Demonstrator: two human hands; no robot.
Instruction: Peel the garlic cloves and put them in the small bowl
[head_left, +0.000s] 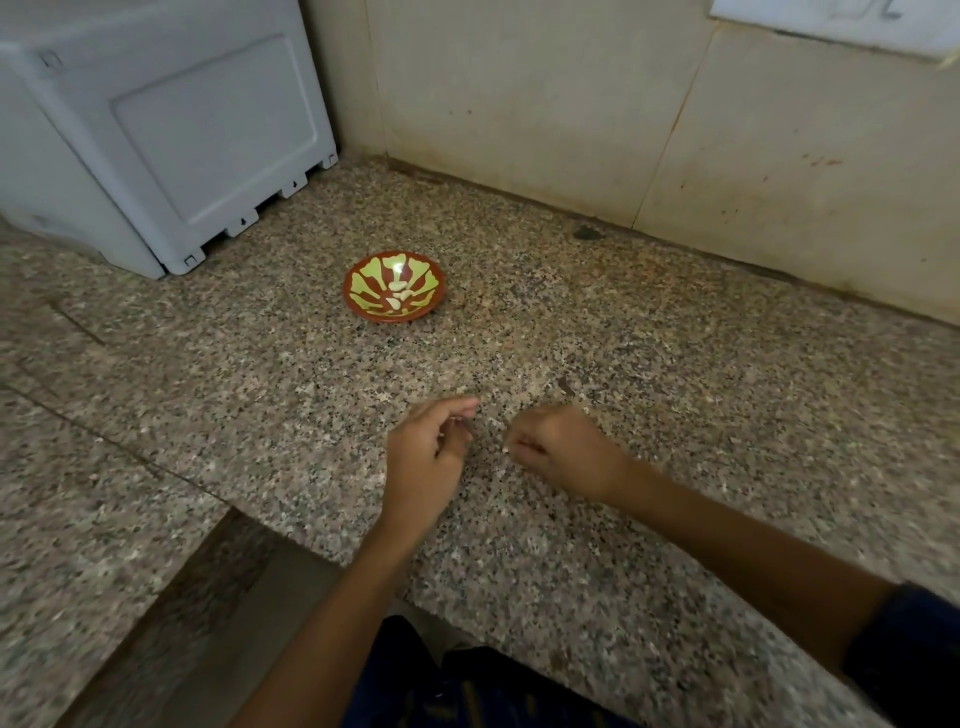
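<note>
Dark blue clothing (467, 691), at the bottom edge, nearest the camera; dark sleeve (914, 654) on the right forearm, lower right; both forearms reach forward over the speckled granite counter (675, 545). Left hand (423, 457), fingers curled with thumb and fingertips drawn together, a thin dark sliver showing between them, too small to identify; whether it truly pinches something cannot be told. Right hand (558, 452), just beside the left but apart from it, fingers curled into a loose fist, a small pale speck at the fingertips that may be a garlic clove or a bit of skin, too small to tell. Small bowl (394, 287), farther back on the counter, well apart from both hands; red-brown rim, yellow-green petal pattern; upright. Peeled garlic cloves (399, 296), several, pale, lying in the bottom of the small bowl. Grey plastic appliance (171, 130), at the far left, standing on the counter. Beige tiled wall (623, 104), behind, stained.
</note>
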